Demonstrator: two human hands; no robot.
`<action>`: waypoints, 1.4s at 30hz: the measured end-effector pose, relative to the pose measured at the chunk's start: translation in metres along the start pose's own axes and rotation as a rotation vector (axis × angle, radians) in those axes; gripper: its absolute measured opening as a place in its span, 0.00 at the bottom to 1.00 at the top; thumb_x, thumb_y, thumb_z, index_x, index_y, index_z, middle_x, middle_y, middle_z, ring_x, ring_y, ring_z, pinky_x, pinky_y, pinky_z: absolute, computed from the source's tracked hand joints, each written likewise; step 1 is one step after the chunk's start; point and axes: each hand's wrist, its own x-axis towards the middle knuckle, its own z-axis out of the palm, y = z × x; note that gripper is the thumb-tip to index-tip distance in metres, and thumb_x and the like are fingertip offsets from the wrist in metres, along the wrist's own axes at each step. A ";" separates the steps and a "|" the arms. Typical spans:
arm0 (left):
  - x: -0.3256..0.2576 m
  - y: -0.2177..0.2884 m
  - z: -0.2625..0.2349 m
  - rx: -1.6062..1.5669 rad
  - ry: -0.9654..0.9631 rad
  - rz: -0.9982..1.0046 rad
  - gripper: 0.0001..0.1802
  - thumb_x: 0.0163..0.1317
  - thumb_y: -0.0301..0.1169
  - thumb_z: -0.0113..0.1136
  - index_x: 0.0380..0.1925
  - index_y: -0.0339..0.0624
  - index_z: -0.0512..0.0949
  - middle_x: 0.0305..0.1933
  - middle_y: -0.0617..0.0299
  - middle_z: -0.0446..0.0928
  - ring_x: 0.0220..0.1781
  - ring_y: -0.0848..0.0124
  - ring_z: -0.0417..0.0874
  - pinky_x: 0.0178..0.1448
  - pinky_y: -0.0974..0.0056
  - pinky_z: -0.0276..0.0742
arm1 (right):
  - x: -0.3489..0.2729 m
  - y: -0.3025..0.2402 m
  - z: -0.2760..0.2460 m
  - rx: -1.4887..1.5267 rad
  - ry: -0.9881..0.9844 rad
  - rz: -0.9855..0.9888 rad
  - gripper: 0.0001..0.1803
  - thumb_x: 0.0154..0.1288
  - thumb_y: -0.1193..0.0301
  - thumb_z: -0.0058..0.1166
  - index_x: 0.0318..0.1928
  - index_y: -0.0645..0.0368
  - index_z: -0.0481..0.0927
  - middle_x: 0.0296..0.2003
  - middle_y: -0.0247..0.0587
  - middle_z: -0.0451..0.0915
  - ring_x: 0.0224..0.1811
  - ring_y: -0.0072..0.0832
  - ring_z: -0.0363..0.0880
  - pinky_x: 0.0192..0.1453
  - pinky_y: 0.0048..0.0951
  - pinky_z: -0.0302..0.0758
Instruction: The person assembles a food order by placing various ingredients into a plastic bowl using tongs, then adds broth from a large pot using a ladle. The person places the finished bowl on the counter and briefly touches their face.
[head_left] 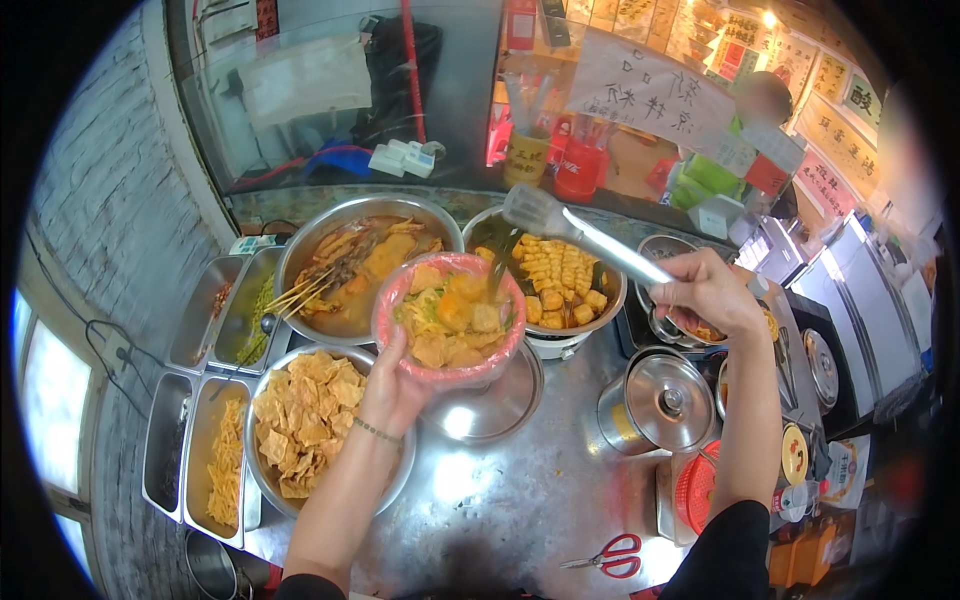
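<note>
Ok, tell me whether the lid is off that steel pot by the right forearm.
No, the steel pot is covered: its round lid with a knob sits on top.

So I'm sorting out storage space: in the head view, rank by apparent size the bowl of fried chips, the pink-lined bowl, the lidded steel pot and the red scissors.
1. Round steel bowl of fried chips.
2. Pink-lined bowl of food, held nearer the camera, so unsure.
3. Lidded steel pot.
4. Red-handled scissors, smallest.
</note>
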 end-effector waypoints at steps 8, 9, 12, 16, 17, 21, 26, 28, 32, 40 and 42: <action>-0.003 0.001 -0.003 -0.097 -0.046 0.037 0.33 0.70 0.46 0.47 0.69 0.44 0.54 0.71 0.51 0.60 0.71 0.52 0.61 0.71 0.41 0.60 | -0.012 -0.006 0.037 -0.332 -0.096 -0.103 0.11 0.57 0.74 0.61 0.41 0.63 0.83 0.22 0.29 0.77 0.21 0.16 0.69 0.26 0.22 0.67; -0.006 0.003 -0.002 -0.096 -0.042 0.035 0.33 0.70 0.46 0.47 0.69 0.44 0.54 0.71 0.51 0.60 0.71 0.51 0.61 0.71 0.41 0.60 | -0.014 -0.007 0.038 -0.351 -0.048 -0.108 0.13 0.56 0.73 0.62 0.43 0.64 0.83 0.21 0.35 0.77 0.21 0.20 0.71 0.28 0.27 0.68; -0.011 0.007 -0.005 -0.092 -0.023 0.040 0.32 0.70 0.47 0.46 0.69 0.45 0.54 0.70 0.52 0.60 0.71 0.51 0.62 0.70 0.40 0.60 | -0.023 -0.013 0.041 -0.415 0.069 -0.129 0.19 0.54 0.70 0.64 0.46 0.63 0.82 0.20 0.49 0.75 0.22 0.29 0.75 0.32 0.35 0.70; -0.012 0.007 -0.005 -0.085 -0.014 0.058 0.32 0.70 0.47 0.46 0.69 0.45 0.55 0.70 0.52 0.61 0.71 0.51 0.62 0.70 0.41 0.60 | -0.035 -0.022 0.052 -0.489 0.075 -0.137 0.19 0.54 0.70 0.63 0.47 0.62 0.82 0.24 0.55 0.78 0.29 0.42 0.80 0.37 0.38 0.73; -0.011 0.006 -0.005 -0.083 -0.017 0.052 0.32 0.70 0.47 0.47 0.69 0.45 0.55 0.70 0.52 0.61 0.71 0.51 0.62 0.71 0.41 0.60 | -0.035 -0.022 0.061 -0.545 0.079 -0.163 0.19 0.53 0.70 0.63 0.46 0.62 0.82 0.25 0.56 0.78 0.30 0.44 0.80 0.37 0.39 0.73; -0.014 0.008 -0.009 -0.101 -0.026 0.058 0.33 0.70 0.47 0.47 0.68 0.43 0.55 0.70 0.51 0.61 0.70 0.51 0.63 0.71 0.41 0.60 | -0.027 -0.020 0.065 -0.523 0.121 -0.200 0.17 0.53 0.71 0.62 0.45 0.62 0.82 0.26 0.57 0.77 0.31 0.44 0.78 0.39 0.40 0.73; -0.021 0.012 -0.012 -0.064 0.012 0.088 0.34 0.69 0.49 0.47 0.69 0.43 0.55 0.69 0.51 0.62 0.69 0.53 0.66 0.67 0.46 0.69 | 0.018 0.003 0.056 -0.569 0.245 -0.131 0.15 0.54 0.69 0.60 0.42 0.64 0.83 0.30 0.59 0.80 0.37 0.49 0.82 0.44 0.44 0.75; -0.019 0.014 -0.015 -0.081 0.033 0.082 0.33 0.70 0.49 0.47 0.68 0.43 0.56 0.70 0.51 0.62 0.69 0.53 0.65 0.68 0.46 0.67 | 0.048 0.024 0.067 -0.707 0.286 -0.057 0.12 0.54 0.69 0.59 0.37 0.63 0.84 0.32 0.58 0.82 0.40 0.48 0.81 0.46 0.42 0.76; -0.025 0.021 -0.020 -0.066 0.026 0.094 0.32 0.70 0.47 0.47 0.68 0.43 0.57 0.70 0.51 0.62 0.70 0.53 0.65 0.70 0.44 0.64 | 0.096 0.049 0.096 -0.798 0.259 0.050 0.12 0.54 0.68 0.59 0.37 0.62 0.83 0.37 0.56 0.82 0.44 0.46 0.81 0.49 0.41 0.77; -0.055 0.037 -0.032 0.013 0.073 0.130 0.34 0.69 0.48 0.48 0.69 0.43 0.55 0.70 0.52 0.60 0.70 0.53 0.65 0.68 0.46 0.68 | 0.100 0.025 0.099 -1.027 0.137 0.074 0.14 0.53 0.68 0.58 0.38 0.62 0.83 0.41 0.52 0.83 0.47 0.42 0.82 0.49 0.38 0.78; -0.056 0.037 -0.036 0.022 0.080 0.130 0.34 0.69 0.49 0.48 0.69 0.43 0.55 0.70 0.51 0.60 0.70 0.53 0.65 0.68 0.46 0.68 | 0.100 0.019 0.103 -1.043 0.203 -0.012 0.13 0.52 0.69 0.58 0.38 0.61 0.84 0.40 0.50 0.83 0.46 0.41 0.83 0.48 0.38 0.79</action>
